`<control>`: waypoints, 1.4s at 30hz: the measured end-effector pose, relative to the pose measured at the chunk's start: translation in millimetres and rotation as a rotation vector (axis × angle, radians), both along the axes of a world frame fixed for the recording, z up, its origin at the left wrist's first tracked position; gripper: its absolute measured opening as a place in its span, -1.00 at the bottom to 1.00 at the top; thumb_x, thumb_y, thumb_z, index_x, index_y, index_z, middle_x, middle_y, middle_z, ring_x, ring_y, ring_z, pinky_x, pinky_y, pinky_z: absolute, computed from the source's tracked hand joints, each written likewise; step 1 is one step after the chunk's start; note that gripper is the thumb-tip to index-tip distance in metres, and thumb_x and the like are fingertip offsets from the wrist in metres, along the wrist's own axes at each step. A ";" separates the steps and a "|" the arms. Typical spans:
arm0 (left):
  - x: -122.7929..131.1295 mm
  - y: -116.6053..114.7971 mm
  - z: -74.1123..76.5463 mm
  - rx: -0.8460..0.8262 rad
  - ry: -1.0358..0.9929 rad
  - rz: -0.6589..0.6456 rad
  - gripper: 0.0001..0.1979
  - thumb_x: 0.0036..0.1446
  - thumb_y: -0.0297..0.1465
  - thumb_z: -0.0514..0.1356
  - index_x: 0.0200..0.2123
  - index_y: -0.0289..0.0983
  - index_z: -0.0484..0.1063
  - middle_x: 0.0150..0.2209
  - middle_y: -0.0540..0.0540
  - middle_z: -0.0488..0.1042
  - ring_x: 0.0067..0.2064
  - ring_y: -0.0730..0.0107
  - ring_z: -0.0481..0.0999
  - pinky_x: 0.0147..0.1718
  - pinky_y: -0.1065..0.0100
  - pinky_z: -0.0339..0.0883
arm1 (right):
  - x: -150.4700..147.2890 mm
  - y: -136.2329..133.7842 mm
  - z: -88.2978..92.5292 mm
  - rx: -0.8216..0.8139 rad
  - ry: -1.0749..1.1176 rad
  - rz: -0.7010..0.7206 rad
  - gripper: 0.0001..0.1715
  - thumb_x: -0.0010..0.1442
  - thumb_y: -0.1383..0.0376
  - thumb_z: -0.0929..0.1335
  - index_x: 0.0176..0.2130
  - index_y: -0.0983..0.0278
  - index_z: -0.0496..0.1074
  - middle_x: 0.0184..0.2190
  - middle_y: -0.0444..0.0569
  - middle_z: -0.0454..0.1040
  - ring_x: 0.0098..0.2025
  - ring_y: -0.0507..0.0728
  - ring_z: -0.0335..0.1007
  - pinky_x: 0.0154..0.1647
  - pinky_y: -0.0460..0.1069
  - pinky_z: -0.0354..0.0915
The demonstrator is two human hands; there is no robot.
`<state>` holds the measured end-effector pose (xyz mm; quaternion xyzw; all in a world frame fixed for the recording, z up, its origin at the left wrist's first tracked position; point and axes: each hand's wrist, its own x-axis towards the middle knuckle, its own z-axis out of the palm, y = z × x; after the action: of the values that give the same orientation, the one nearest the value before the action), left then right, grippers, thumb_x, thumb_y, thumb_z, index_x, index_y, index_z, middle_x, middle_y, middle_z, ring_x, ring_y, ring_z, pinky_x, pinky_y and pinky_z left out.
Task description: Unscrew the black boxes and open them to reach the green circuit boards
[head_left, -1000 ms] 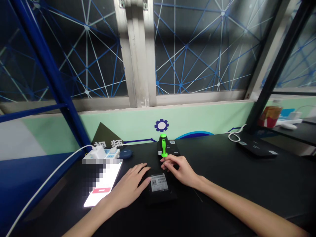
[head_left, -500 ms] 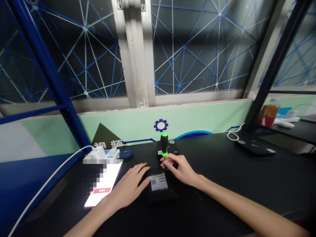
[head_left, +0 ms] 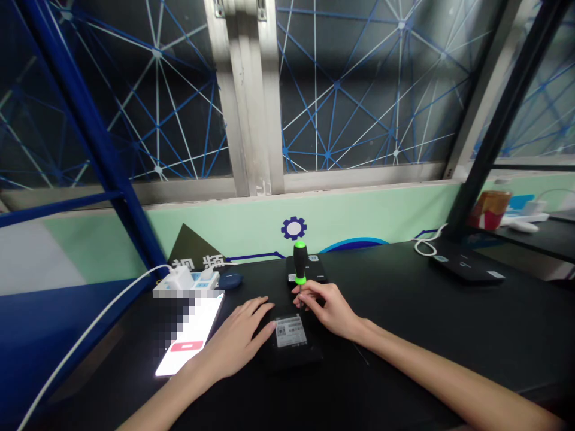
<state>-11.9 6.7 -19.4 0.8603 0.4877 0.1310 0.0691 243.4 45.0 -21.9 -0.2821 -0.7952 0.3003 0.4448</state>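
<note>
A flat black device [head_left: 294,354] with a white printed label [head_left: 290,332] lies on the black table in front of me. My right hand [head_left: 330,306] pinches the metal shaft of a screwdriver [head_left: 300,263] with a black and green handle. The screwdriver stands upright at the device's far edge; its tip is hard to make out. My left hand [head_left: 245,335] rests with fingers stretched along the device's left side, the thumb touching it near the label. Behind the screwdriver sits another black box [head_left: 317,272] with small labels.
A lit tablet or phone [head_left: 193,335] lies left of my left hand. Beyond it are a white power strip [head_left: 202,280] with a plugged charger [head_left: 178,278] and a dark blue case [head_left: 230,281]. Another flat black device [head_left: 467,267] and a white cable [head_left: 425,245] lie at the right.
The whole view has shifted very slightly. Both hands, the screwdriver and the device keep nearly the same places relative to each other.
</note>
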 end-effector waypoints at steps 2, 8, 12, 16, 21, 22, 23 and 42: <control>-0.2 -0.2 0.1 -0.011 0.004 0.006 -0.48 0.40 -0.02 -0.12 0.28 -0.09 0.23 0.33 -0.10 0.20 0.33 0.06 0.17 0.23 0.02 0.14 | -0.4 -0.6 0.6 -0.001 0.001 -0.006 -0.69 0.39 0.14 0.25 -0.11 0.27 0.45 -0.32 0.00 0.60 -0.33 0.08 0.54 -0.29 -0.05 0.43; -3.0 0.8 -3.5 0.009 -0.011 0.000 -0.49 0.40 -0.03 -0.12 0.27 -0.08 0.23 0.32 -0.09 0.21 0.33 0.06 0.18 0.23 0.05 0.15 | -1.1 -0.7 1.2 0.004 0.020 -0.026 -0.73 0.36 0.13 0.29 -0.14 0.27 0.45 -0.35 -0.01 0.59 -0.34 0.10 0.55 -0.28 -0.03 0.43; -2.5 0.3 -2.2 -0.001 -0.006 0.001 -0.48 0.40 -0.02 -0.12 0.28 -0.08 0.23 0.33 -0.09 0.20 0.33 0.06 0.17 0.24 0.04 0.13 | -1.0 -0.1 1.5 0.015 0.018 -0.054 -0.77 0.32 0.15 0.33 -0.19 0.26 0.46 -0.40 -0.04 0.58 -0.37 0.10 0.53 -0.32 -0.04 0.41; -1.3 -0.4 0.0 -0.009 -0.001 0.008 -0.48 0.40 -0.02 -0.12 0.28 -0.09 0.23 0.32 -0.10 0.20 0.33 0.06 0.17 0.24 0.02 0.13 | -1.2 0.4 1.4 0.046 0.004 -0.084 -0.77 0.30 0.14 0.35 -0.21 0.26 0.48 -0.45 -0.07 0.53 -0.42 0.08 0.48 -0.37 -0.05 0.37; -2.5 1.0 -2.8 0.020 -0.007 -0.004 -0.49 0.40 -0.02 -0.12 0.28 -0.07 0.23 0.32 -0.09 0.21 0.32 0.06 0.20 0.23 0.03 0.14 | -0.7 -1.8 2.6 0.044 0.001 -0.033 -0.72 0.35 0.14 0.29 -0.15 0.26 0.48 -0.34 -0.02 0.59 -0.34 0.10 0.53 -0.28 -0.04 0.42; -2.6 1.2 -3.3 0.021 -0.006 -0.005 -0.49 0.40 -0.02 -0.12 0.28 -0.07 0.22 0.32 -0.09 0.21 0.32 0.06 0.20 0.23 0.03 0.14 | -0.6 -2.3 3.0 0.041 0.000 -0.015 -0.71 0.36 0.14 0.27 -0.16 0.26 0.49 -0.31 0.00 0.60 -0.32 0.11 0.55 -0.26 -0.03 0.43; -2.6 1.3 -3.5 0.017 -0.004 -0.003 -0.48 0.40 -0.02 -0.12 0.28 -0.07 0.22 0.32 -0.09 0.21 0.32 0.06 0.19 0.23 0.04 0.15 | -0.6 -2.8 3.3 0.041 0.000 -0.003 -0.70 0.37 0.14 0.26 -0.18 0.26 0.49 -0.29 0.01 0.61 -0.30 0.11 0.56 -0.24 -0.02 0.43; -2.1 -0.1 -0.3 -0.016 0.001 0.012 -0.48 0.39 -0.02 -0.11 0.28 -0.07 0.21 0.33 -0.08 0.20 0.33 0.05 0.17 0.24 0.02 0.12 | -1.9 -1.1 0.1 0.021 0.083 -0.056 -0.74 0.32 0.12 0.33 -0.20 0.26 0.47 -0.37 -0.02 0.58 -0.40 0.09 0.51 -0.35 -0.03 0.42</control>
<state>-13.9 6.6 -19.7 0.8569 0.4939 0.1271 0.0752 241.5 43.9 -21.8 -0.2870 -0.7708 0.2909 0.4887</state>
